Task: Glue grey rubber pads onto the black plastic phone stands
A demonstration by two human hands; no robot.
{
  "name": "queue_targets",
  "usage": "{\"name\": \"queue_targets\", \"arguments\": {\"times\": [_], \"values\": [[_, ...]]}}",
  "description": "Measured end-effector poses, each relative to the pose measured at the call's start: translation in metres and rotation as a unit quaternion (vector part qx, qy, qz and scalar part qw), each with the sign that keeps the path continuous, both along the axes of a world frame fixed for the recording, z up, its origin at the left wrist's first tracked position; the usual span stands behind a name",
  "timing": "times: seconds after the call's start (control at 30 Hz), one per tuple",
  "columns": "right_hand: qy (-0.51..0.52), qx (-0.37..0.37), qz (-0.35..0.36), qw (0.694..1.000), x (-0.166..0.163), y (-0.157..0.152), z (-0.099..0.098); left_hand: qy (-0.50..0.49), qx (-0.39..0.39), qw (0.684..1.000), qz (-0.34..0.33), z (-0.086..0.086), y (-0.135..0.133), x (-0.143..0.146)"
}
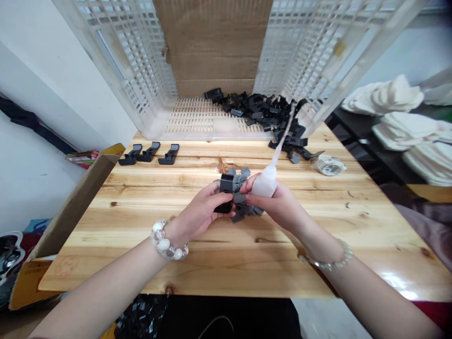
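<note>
My left hand (201,212) is closed around a small black plastic part (226,184) over the middle of the wooden table (141,221). My right hand (278,202) grips a white squeeze bottle (265,182) whose long thin nozzle (282,141) points up and away. Both hands meet above a small heap of grey pads (243,207) lying on the table. Beaded bracelets sit on both wrists.
A white slatted crate (148,94) lies on its side at the table's far edge, black clips (261,113) spilling from it. Three black parts (148,153) stand in a row at far left. A tape roll (329,165) lies right. A cardboard box (63,216) leans left. White cloths (406,122) are piled right.
</note>
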State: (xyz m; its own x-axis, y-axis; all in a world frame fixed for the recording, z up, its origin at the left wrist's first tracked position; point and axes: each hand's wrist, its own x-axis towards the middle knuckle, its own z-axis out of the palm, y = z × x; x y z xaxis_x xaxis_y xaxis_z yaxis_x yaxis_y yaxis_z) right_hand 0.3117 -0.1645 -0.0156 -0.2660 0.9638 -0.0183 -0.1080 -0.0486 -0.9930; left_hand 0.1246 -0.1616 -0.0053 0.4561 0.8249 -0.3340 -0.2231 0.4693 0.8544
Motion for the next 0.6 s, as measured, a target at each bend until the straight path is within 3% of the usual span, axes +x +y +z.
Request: {"name": "queue_targets", "arguments": {"times": [0.1, 0.23, 0.33, 0.43, 0.6], "values": [[-0.024, 0.010, 0.000, 1.000, -0.002, -0.001, 0.001, 0.017, 0.037, 0.999, 0.035, -0.002, -0.002, 0.002], [-0.024, 0.009, -0.034, 0.999, -0.004, -0.001, 0.001, 0.020, 0.070, 0.997, 0.030, -0.003, -0.005, 0.003], [0.028, -0.017, -0.073, 0.997, -0.005, -0.002, 0.000, 0.001, 0.084, 0.996, 0.000, -0.005, -0.006, 0.002], [0.089, -0.067, -0.053, 0.992, -0.008, -0.005, 0.000, -0.015, 0.104, 0.994, -0.037, -0.011, -0.007, 0.000], [0.106, -0.097, -0.058, 0.988, -0.015, -0.011, -0.003, 0.016, 0.169, 0.982, -0.079, -0.020, -0.011, -0.001]]}}
